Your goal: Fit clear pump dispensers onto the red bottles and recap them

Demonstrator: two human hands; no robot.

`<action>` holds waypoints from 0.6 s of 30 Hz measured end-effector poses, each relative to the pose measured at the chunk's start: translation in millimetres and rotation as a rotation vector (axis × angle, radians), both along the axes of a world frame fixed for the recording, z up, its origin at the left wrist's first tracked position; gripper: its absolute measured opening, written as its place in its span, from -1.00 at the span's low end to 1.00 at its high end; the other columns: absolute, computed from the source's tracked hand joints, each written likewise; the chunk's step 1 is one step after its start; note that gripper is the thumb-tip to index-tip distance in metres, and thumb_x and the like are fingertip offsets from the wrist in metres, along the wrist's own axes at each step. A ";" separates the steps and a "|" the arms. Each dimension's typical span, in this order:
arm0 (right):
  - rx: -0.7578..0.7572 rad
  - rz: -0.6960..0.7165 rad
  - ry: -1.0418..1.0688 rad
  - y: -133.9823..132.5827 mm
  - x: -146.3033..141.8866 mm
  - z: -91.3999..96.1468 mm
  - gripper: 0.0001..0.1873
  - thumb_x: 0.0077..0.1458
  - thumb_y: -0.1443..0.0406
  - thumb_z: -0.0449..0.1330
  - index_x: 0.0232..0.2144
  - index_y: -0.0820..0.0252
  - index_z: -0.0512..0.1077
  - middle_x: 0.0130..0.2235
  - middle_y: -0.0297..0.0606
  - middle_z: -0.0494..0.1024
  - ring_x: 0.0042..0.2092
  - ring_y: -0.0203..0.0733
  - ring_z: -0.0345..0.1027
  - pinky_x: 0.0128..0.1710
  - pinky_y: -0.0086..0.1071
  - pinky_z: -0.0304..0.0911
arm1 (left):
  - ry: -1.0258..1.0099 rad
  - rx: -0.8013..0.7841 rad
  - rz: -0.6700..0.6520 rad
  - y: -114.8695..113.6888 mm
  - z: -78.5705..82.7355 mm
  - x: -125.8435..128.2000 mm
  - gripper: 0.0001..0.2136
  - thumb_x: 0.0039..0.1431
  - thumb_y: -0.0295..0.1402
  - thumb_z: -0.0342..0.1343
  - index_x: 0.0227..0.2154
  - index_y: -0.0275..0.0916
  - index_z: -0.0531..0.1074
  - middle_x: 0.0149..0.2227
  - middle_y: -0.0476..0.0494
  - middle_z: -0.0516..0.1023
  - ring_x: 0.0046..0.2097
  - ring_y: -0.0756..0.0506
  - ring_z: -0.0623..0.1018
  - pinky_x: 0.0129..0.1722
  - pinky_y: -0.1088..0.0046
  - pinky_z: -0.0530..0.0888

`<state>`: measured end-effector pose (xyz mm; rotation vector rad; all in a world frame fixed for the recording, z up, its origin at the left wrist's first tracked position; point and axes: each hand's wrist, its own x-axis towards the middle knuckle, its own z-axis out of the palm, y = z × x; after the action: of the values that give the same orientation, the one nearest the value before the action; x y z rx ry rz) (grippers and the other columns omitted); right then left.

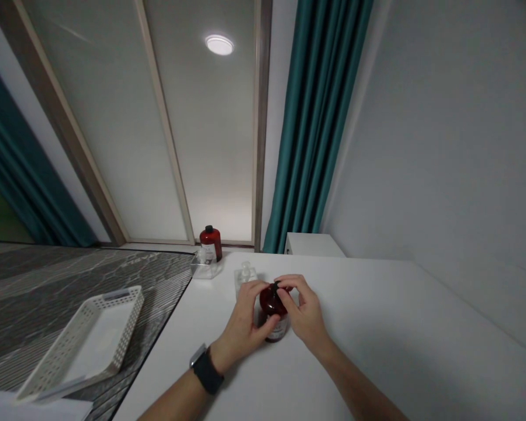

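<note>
A dark red-brown bottle (272, 304) with a pale label stands on the white table between my hands. My left hand (248, 318) is wrapped around the bottle's left side, thumb across its front. The fingertips of my right hand (304, 307) pinch the black cap (274, 286) at the top. Just behind my left hand is a clear container (244, 273), partly hidden by the fingers.
Toward the back left of the white table (355, 362), a second red-brown bottle (211, 241) with a black cap stands by a clear tray (204, 269). Left of the table, a white perforated basket (92, 339) lies lower down. A white cabinet (313, 243) stands beyond the far edge.
</note>
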<state>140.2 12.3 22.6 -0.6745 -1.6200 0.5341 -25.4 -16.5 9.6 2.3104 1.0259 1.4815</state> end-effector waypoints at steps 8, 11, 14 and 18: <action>0.053 0.008 -0.118 -4.1 3.7 1.7 -0.84 0.22 0.40 0.14 -0.21 0.06 0.47 -0.18 -0.23 0.56 -0.08 -0.12 0.39 -0.06 -0.20 0.32 | -0.013 0.015 -0.033 1.7 -2.3 -2.2 -0.49 0.20 -0.42 0.16 0.17 -0.12 0.13 0.05 -0.25 0.30 0.08 -0.23 0.35 0.08 0.09 0.36; 0.069 -0.018 -0.139 -9.0 5.1 0.1 -0.80 0.22 0.41 0.13 -0.15 0.05 0.45 -0.14 -0.21 0.55 -0.05 -0.10 0.38 -0.04 -0.18 0.32 | -0.005 0.011 -0.050 2.2 -2.6 -2.5 -0.50 0.21 -0.42 0.15 0.17 -0.11 0.14 0.05 -0.25 0.29 0.09 -0.24 0.34 0.09 0.08 0.37; 0.067 -0.039 -0.124 -12.8 5.2 -1.7 -0.78 0.21 0.41 0.12 -0.13 0.05 0.43 -0.13 -0.20 0.52 -0.05 -0.09 0.37 -0.04 -0.18 0.33 | 0.004 -0.010 -0.067 1.7 -1.8 -2.5 -0.49 0.21 -0.43 0.15 0.18 -0.11 0.14 0.06 -0.25 0.27 0.10 -0.24 0.33 0.10 0.08 0.36; 0.045 -0.066 -0.076 -14.2 5.0 -4.9 -0.79 0.16 0.42 0.15 -0.17 0.06 0.43 -0.18 -0.22 0.46 -0.09 -0.11 0.37 -0.09 -0.22 0.35 | 0.013 -0.040 -0.081 0.5 -1.2 -2.3 -0.47 0.22 -0.43 0.14 0.21 -0.08 0.12 0.07 -0.26 0.26 0.12 -0.24 0.33 0.11 0.06 0.36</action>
<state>145.2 -1.9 17.7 -0.7194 -1.6700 0.4266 -27.7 -16.1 8.4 2.3081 0.9443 1.4045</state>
